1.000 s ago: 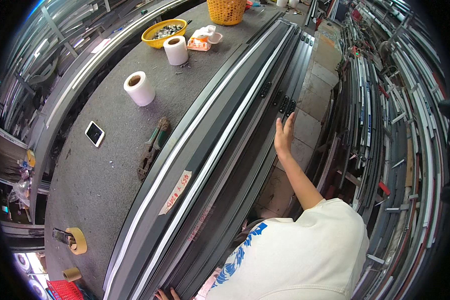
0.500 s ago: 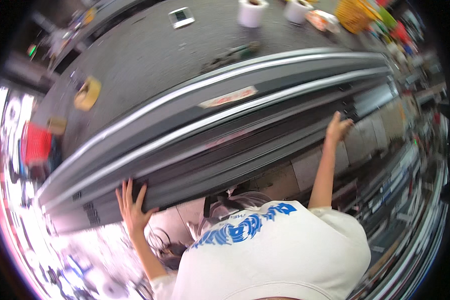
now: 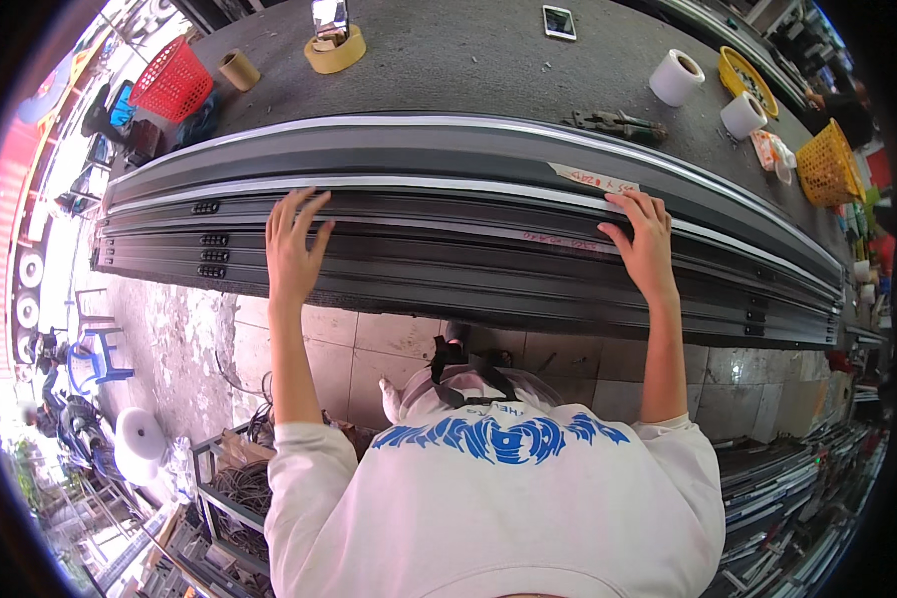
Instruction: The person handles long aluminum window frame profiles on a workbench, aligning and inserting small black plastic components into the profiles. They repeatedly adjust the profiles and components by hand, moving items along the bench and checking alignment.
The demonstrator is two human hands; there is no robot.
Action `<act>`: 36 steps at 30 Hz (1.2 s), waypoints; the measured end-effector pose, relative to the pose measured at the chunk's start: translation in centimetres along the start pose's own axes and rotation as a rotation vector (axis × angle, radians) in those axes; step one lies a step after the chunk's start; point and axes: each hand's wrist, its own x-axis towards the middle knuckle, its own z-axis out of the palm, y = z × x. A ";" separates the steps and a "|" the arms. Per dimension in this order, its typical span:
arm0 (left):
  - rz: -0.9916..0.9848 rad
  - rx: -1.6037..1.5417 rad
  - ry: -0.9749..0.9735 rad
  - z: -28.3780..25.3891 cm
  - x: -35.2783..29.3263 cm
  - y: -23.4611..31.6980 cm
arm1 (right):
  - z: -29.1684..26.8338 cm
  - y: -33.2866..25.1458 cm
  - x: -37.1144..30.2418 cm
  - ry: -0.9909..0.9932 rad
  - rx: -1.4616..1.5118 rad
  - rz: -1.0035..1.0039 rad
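Long dark metal profiles (image 3: 448, 267) lie side by side across the near edge of the grey worktable (image 3: 439, 70). Bright silver strips run along some of them, and small black fittings (image 3: 212, 256) sit near their left end. Upon the near profiles rests my left hand (image 3: 296, 244), its fingers spread and the tips at a silver strip. Further right, my right hand (image 3: 643, 239) lies with fingers slightly bent over the same strip, thumb apart, beside a paper label (image 3: 588, 177) with red handwriting. Neither hand is wrapped around anything.
Behind the profiles are pliers-like tools (image 3: 618, 124), a phone (image 3: 559, 22), yellow tape (image 3: 336, 50), white rolls (image 3: 677, 77) and a yellow basket (image 3: 829, 164). A red basket (image 3: 172, 80) stands at the left. Metal stock (image 3: 797, 488) is stacked low at the right; a wire-filled rack (image 3: 231, 488) stands lower left.
My view has turned and levelled. Both hands have shifted from the near edge of the profiles onto their upper faces, closer together. The profiles now lie more level across the view.
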 end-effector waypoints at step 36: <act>0.235 -0.346 0.015 3.1 1.7 -1.2 | 2.0 -2.4 -4.4 0.163 -0.026 -0.038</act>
